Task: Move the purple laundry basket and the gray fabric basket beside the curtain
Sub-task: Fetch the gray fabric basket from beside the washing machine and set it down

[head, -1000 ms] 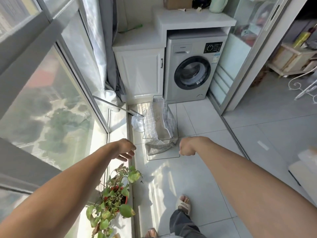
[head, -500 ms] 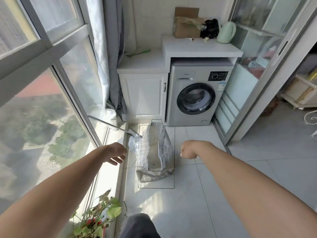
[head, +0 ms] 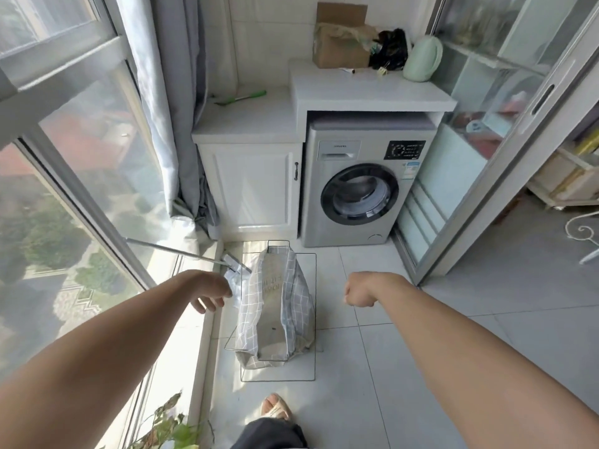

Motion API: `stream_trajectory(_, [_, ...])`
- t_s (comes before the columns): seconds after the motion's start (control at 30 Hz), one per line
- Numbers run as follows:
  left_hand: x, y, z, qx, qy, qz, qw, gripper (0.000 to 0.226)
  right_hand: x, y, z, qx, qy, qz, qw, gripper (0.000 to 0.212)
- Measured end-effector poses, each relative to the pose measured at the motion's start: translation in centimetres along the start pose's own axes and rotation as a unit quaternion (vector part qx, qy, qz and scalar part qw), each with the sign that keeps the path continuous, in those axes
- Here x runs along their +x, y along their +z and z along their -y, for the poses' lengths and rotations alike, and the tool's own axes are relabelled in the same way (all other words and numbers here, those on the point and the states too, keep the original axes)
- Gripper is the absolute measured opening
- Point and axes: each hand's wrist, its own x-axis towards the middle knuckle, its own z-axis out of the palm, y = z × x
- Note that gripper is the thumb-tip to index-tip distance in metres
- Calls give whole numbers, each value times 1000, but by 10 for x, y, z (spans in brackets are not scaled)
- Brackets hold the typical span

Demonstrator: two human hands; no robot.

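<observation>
The gray fabric basket [head: 275, 306], a checked cloth bag in a wire frame, stands on the tiled floor before the white cabinet. The curtain [head: 175, 102] hangs in the corner by the window, beyond and left of it. No purple laundry basket is in view. My left hand [head: 209, 291] hovers just left of the basket's top with fingers loosely curled, holding nothing. My right hand [head: 359, 291] is a closed fist to the right of the basket, apart from it.
A washing machine [head: 363, 192] and white cabinet [head: 249, 186] fill the far wall. A metal mop handle [head: 175, 251] leans from the window sill toward the basket. A potted plant [head: 168, 429] sits near left. A glass sliding door [head: 486, 163] is at right.
The view has come closer to the basket and tilted up. Both hands stay stretched out on either side of the basket. A foot has stepped forward.
</observation>
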Motion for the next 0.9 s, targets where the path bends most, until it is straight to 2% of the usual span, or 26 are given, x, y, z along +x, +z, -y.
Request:
stream_trajectory(0.07, [22, -20, -26, 14, 19, -9, 1000, 37, 16, -27, -9, -8, 14, -3, 1000, 20])
stream_trajectory(0.23, [70, -51, -78, 57, 83, -46, 994, 32, 63, -76, -17, 48, 19, -41, 998, 31])
stream_trajectory(0.37, [105, -58, -84, 92, 124, -62, 986, 33, 90, -89, -3, 16, 33, 27, 999, 37])
stream_trajectory(0.47, [127, -64, -67, 87, 91, -92, 988, 34, 109, -104, 17, -26, 21, 61, 998, 36])
stream_trajectory(0.67, [159, -72, -17, -14, -15, -88, 996, 33, 164, -140, 69, -70, -75, 20, 995, 36])
stream_trajectory(0.77, [176, -54, 18, -47, -66, -83, 993, 30, 192, -147, 95, -108, -143, 53, 982, 36])
stream_trajectory(0.83, [184, -33, 36, -107, -114, -70, 985, 27, 212, -151, 109, -145, -182, 78, 969, 38])
stream_trajectory(0.9, [182, -17, 45, -164, -144, -69, 973, 25, 235, -149, 116, -174, -224, 86, 955, 30])
